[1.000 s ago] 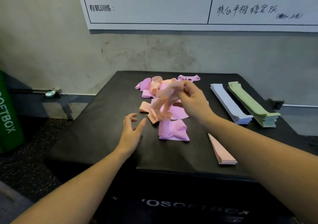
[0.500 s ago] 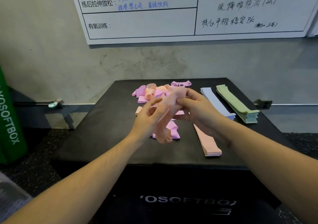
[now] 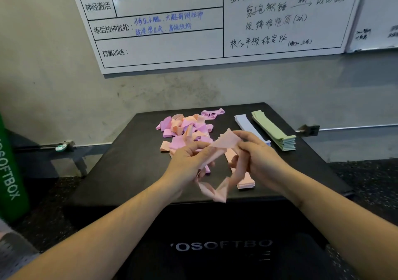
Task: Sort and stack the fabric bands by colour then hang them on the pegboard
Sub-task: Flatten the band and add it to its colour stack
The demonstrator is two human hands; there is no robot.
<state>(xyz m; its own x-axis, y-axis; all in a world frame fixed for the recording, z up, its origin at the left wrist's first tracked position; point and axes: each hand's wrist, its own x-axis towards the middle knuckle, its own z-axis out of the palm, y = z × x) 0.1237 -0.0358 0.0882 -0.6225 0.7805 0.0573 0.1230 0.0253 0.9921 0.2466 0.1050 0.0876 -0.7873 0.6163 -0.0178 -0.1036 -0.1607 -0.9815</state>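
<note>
Left hand [image 3: 189,161] and right hand [image 3: 256,152] gripping a twisted peach band [image 3: 217,190] above the black bench [image 3: 129,167], mixed pink-and-peach pile [image 3: 185,129] behind, blue stack [image 3: 245,124], green stack [image 3: 273,131], whiteboard [image 3: 172,43] on wall.

The worktop [image 3: 120,172] is a black padded box with a matte top; white lettering runs across its front face. Four groups of bands lie directly on the top:

- Loose pile [image 3: 185,127]: purple and peach bands, tangled and overlapping, at the rear centre.
- Peach stack [image 3: 245,181]: flat, near the front edge, right of centre; partly hidden behind the hands.
- Blue stack [image 3: 244,123]: flat, running from the rear towards the front, right of the loose pile; its near end is hidden.
- Green stack [image 3: 275,132]: flat, just beside the blue stack on its right and roughly parallel with it; layered edges visible at the near end.
</note>
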